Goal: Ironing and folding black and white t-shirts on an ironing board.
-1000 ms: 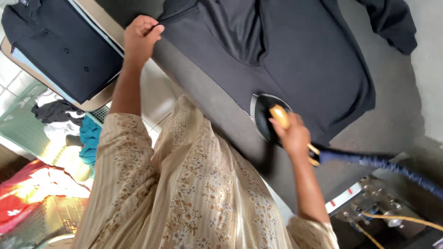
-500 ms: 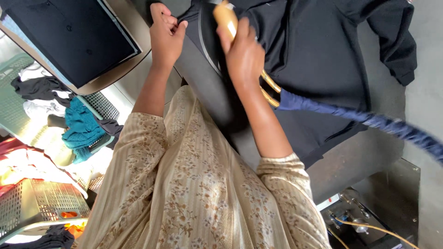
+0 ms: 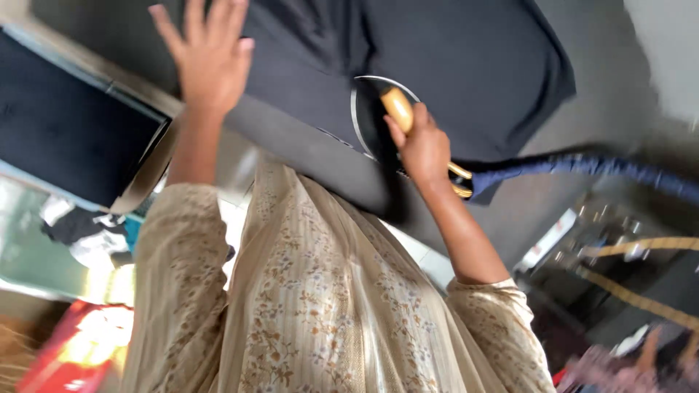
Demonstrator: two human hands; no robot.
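Note:
A dark navy garment lies spread on a grey padded ironing table. My right hand is closed around the wooden handle of a black iron with a metal rim, which rests on the garment near the table's near edge. A blue fabric-covered cord runs from the iron off to the right. My left hand is raised over the garment's left part, fingers spread, holding nothing. My patterned beige sleeves and top fill the lower middle.
A second dark cloth lies on a framed board at the left. Below it are a heap of clothes and a red item. Blurred equipment with yellow cables stands at the right.
My right hand has drawn the iron back across the garment toward the near edge. My left hand has let go of the garment's edge and spread its fingers. The view has shifted.

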